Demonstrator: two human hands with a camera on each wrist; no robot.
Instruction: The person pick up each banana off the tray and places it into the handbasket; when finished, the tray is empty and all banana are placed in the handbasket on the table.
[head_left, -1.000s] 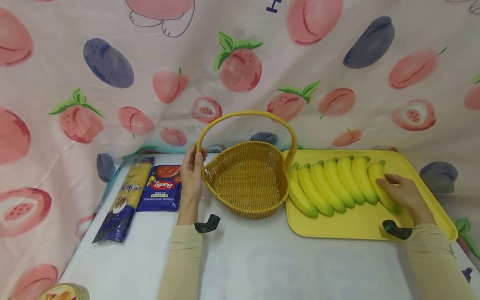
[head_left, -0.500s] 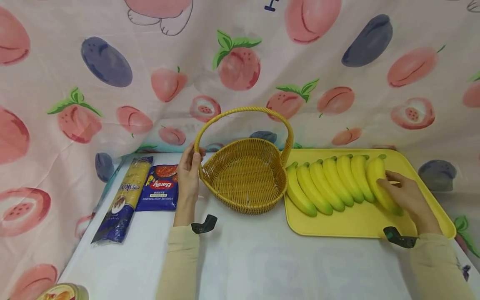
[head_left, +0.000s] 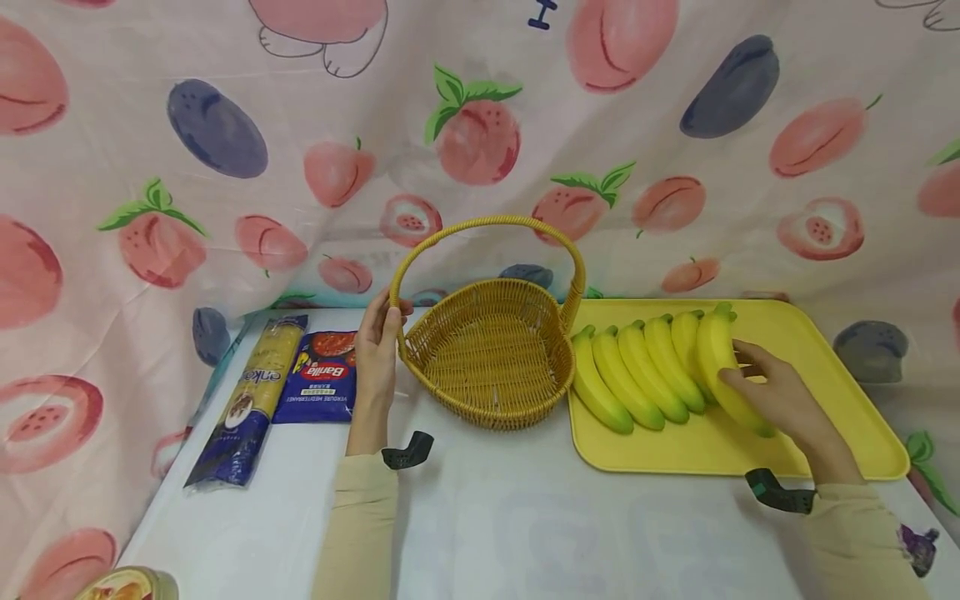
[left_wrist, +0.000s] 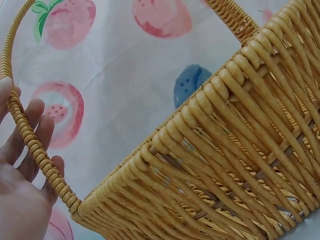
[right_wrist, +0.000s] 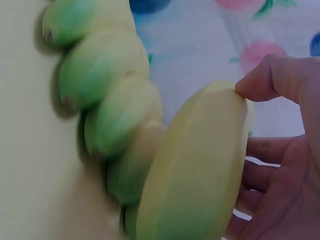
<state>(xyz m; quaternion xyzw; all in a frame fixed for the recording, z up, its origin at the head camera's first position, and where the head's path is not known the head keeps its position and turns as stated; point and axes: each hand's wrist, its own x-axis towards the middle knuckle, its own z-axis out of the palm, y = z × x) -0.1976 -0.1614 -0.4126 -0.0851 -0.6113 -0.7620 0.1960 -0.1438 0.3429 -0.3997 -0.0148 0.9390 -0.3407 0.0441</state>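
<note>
Six bananas lie on the yellow tray (head_left: pixel 840 367), at 3 o'clock from the basket (head_left: pixel 491 358).

Item 1: banana (head_left: pixel 723 367), the rightmost one, tipped up above its neighbours. The right hand (head_left: pixel 780 396) grips it, thumb on top and fingers curled beneath. Judged light, stiff and smooth-skinned, perhaps slippery; the uniform gloss suggests imitation fruit, so bruising seems unlikely. Best grip: around the thick middle, as now.

Item 2: remaining bananas (head_left: pixel 637 375), five in a fanned row, touching side by side, green tips toward 12 o'clock.

Item 3: basket, woven, empty, hoop handle (head_left: pixel 487 225) upright. Judged light and rigid. The left hand (head_left: pixel 375 350) has its fingers curled round the handle's base at 9 o'clock.

Item 4: blue packet (head_left: pixel 318 379) on the bench (head_left: pixel 525 533), at 9 o'clock from the basket; reads "Barilla", upside down, smaller print illegible.

Item 5: long pasta bag (head_left: pixel 251 392), just beside the packet; lettering only partly readable.
</note>
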